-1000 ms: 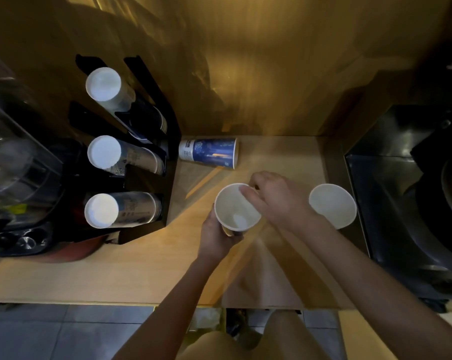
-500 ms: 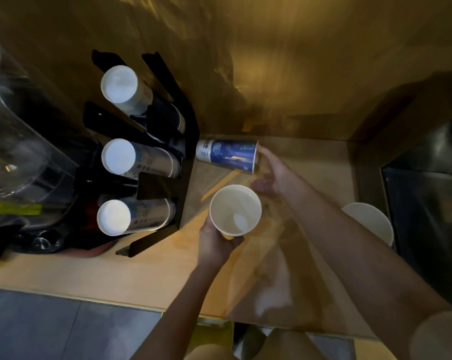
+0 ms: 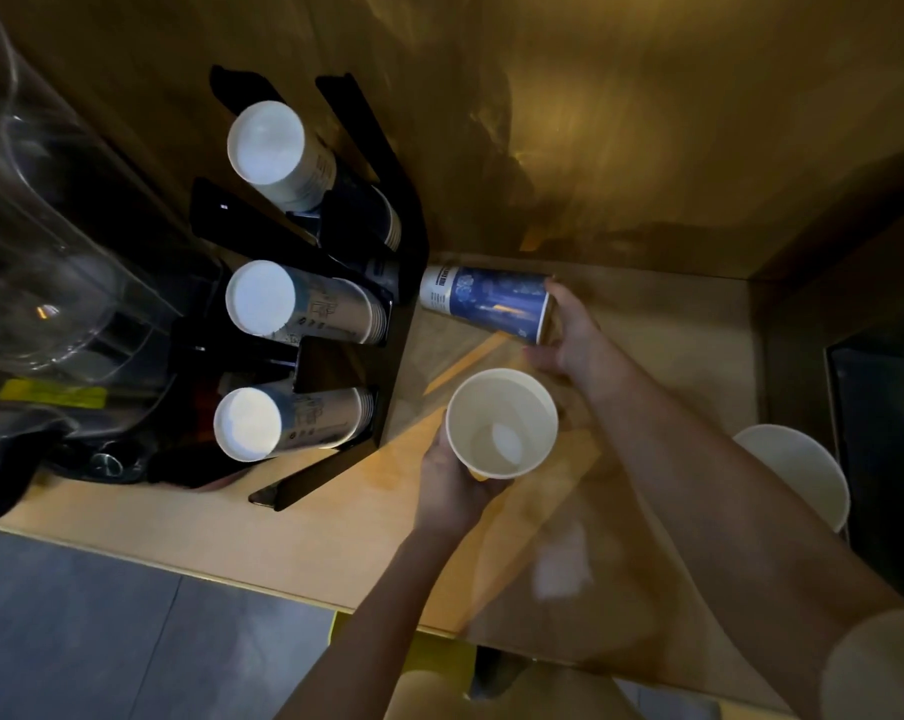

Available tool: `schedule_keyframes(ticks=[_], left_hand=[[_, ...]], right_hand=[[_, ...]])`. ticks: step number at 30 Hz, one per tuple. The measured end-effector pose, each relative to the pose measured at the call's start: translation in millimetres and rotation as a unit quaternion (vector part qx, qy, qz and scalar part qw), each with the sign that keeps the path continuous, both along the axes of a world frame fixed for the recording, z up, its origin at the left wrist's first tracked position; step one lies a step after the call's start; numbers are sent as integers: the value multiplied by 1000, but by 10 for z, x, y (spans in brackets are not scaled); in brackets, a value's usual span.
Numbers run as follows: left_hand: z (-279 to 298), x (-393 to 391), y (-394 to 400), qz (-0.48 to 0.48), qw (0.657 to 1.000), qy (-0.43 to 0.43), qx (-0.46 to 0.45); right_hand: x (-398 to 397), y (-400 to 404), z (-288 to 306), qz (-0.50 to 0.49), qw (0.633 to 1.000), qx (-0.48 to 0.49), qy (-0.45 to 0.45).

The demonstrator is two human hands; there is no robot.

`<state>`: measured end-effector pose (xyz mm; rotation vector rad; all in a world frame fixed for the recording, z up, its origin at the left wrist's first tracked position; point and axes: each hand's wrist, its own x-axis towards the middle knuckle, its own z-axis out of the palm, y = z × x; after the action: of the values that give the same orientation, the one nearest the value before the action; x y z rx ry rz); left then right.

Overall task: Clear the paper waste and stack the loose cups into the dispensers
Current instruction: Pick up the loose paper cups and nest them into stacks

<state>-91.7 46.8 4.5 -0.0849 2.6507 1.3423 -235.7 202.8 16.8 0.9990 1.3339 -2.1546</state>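
My left hand (image 3: 452,488) holds a white paper cup (image 3: 502,423) upright above the wooden counter (image 3: 283,522), mouth facing me. A blue printed cup (image 3: 486,301) lies on its side near the back wall, and my right hand (image 3: 569,330) grips its open rim end. Another white cup (image 3: 798,472) stands at the right, partly behind my right forearm. A black dispenser rack (image 3: 387,210) on the left holds three stacks of cups: top (image 3: 278,153), middle (image 3: 294,304), bottom (image 3: 278,420).
A clear plastic machine (image 3: 50,226) fills the far left. A dark metal sink or appliance (image 3: 881,407) sits at the right edge. The golden-brown wall (image 3: 621,122) closes the back. Grey floor tiles (image 3: 102,631) lie below the counter's front edge.
My right hand left the white cup held in my left hand, reached back to the blue cup and closed on its rim end. The view shifted slightly right and closer.
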Motion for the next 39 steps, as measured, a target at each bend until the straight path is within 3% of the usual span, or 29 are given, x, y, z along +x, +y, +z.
schedule_keyframes(ticks=[4,8,11,14,17,20,24,29,33,35,39], left_hand=[[-24,-2,-4,3,1000,4,-1],[-48,1,1,5,1000,4,-2],[-45,5,6,3,1000,-1,2],[-41,9,19,8,1000,-4,11],[-27,24,36,18,1000,-1,17],[-3,37,49,25,999,9,25],[21,36,56,16,999,15,25],[12,25,56,14,1000,12,22],[10,36,67,12,1000,9,11],[23,43,80,9,1000,13,10],[42,42,85,10,999,29,12]], right_hand=[[-16,-15,42,-108,993,-16,-51],[42,19,189,-111,992,56,-5],[116,103,429,-96,968,214,92],[220,194,793,-75,929,289,218],[388,275,1236,-72,897,296,319],[593,359,1598,-70,890,251,376],[841,393,1841,-3,879,241,412],[1185,156,1594,141,845,335,393],[1341,34,1243,262,766,447,380],[1378,-17,1108,287,744,470,378],[1428,-90,876,296,736,487,365]])
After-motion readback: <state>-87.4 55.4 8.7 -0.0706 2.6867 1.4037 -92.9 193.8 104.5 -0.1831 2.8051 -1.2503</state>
